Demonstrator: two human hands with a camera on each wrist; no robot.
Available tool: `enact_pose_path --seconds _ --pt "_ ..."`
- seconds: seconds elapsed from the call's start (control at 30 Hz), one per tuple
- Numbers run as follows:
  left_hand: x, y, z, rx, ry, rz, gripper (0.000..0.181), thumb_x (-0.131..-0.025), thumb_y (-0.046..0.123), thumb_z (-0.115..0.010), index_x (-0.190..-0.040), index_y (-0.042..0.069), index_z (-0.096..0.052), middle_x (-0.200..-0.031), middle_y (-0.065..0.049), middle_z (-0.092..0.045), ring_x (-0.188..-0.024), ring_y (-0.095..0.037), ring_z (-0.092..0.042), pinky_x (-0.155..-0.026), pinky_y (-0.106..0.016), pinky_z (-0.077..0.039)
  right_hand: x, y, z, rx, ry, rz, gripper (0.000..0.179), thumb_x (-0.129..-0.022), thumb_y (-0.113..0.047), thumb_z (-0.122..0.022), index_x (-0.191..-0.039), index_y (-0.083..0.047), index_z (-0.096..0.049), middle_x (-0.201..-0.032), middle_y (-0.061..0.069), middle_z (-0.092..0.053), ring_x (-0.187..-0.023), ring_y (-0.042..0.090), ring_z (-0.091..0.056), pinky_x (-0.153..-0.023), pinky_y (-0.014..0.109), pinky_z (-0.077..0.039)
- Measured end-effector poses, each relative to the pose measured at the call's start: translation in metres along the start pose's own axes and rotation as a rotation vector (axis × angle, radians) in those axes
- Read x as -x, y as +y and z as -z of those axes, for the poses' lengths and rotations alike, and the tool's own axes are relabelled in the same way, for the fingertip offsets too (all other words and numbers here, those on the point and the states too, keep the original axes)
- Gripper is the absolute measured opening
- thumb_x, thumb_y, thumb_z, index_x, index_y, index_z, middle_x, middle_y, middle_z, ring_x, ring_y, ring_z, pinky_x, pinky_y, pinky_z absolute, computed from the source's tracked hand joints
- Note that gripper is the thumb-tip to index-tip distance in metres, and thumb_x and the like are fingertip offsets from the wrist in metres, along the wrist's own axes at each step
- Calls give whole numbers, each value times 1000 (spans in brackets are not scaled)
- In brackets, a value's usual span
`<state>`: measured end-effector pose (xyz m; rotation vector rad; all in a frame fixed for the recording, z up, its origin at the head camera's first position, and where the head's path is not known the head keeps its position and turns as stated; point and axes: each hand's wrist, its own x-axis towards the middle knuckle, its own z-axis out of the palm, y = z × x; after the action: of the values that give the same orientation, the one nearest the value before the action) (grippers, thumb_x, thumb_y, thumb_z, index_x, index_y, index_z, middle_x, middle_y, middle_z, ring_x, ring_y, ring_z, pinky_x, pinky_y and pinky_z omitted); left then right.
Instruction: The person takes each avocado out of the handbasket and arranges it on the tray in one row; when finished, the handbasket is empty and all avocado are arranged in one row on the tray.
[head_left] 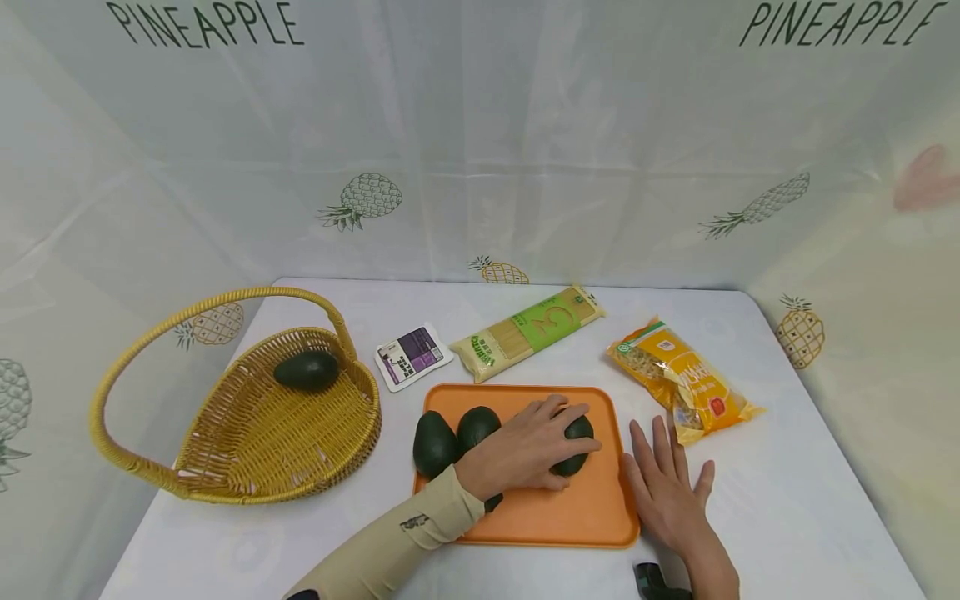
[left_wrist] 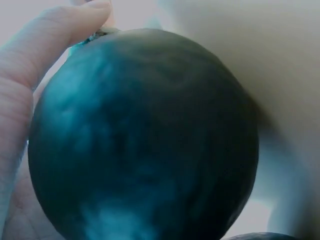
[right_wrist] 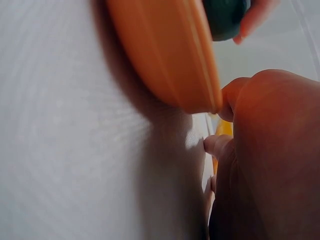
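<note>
My left hand (head_left: 528,446), reaching across the orange tray (head_left: 555,517), curls its fingers over a dark green avocado (head_left: 576,446) on the tray's right half. In the left wrist view that avocado (left_wrist: 145,140) fills the picture, with the thumb (left_wrist: 45,47) along its side. Two more avocados, one at the tray's left edge (head_left: 435,446) and one beside it (head_left: 477,425), lie left of the hand. Another dark avocado (head_left: 492,502) is mostly hidden under the wrist. My right hand (head_left: 667,492) lies with straight, spread fingers by the tray's right side, its thumb side near the rim (right_wrist: 215,100).
A yellow woven basket (head_left: 195,479) with a tall handle stands left, holding one avocado (head_left: 307,371). Behind the tray lie a purple-and-white packet (head_left: 414,357) and a green-labelled noodle pack (head_left: 528,332). An orange food bag (head_left: 686,379) sits beyond the right hand.
</note>
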<state>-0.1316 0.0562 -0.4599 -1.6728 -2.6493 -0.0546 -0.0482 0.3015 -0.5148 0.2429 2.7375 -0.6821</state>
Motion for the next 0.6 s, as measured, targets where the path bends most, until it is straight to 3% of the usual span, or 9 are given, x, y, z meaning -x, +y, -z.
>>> enact_pose_path --seconds 0.3,0.6 --pt "0 -2 -2 21 31 -8 65 -98 51 -76 -157 33 -53 -168 -10 -43 -144 -29 -49 -114 -41 -52 -1 0 0 3 -3 -6 79 -112 -59 -31 -172 -12 -13 -178 20 18 -163 51 19 -110 77 38" --pt "1 -1 -1 24 30 6 59 -98 47 -77 -151 30 -59 -159 -11 -50 -130 -26 -53 -104 -34 -58 -1 1 0 -5 -5 -1 79 -112 -59 -32 -172 -12 -13 -178 20 18 -163 52 17 -110 77 38"
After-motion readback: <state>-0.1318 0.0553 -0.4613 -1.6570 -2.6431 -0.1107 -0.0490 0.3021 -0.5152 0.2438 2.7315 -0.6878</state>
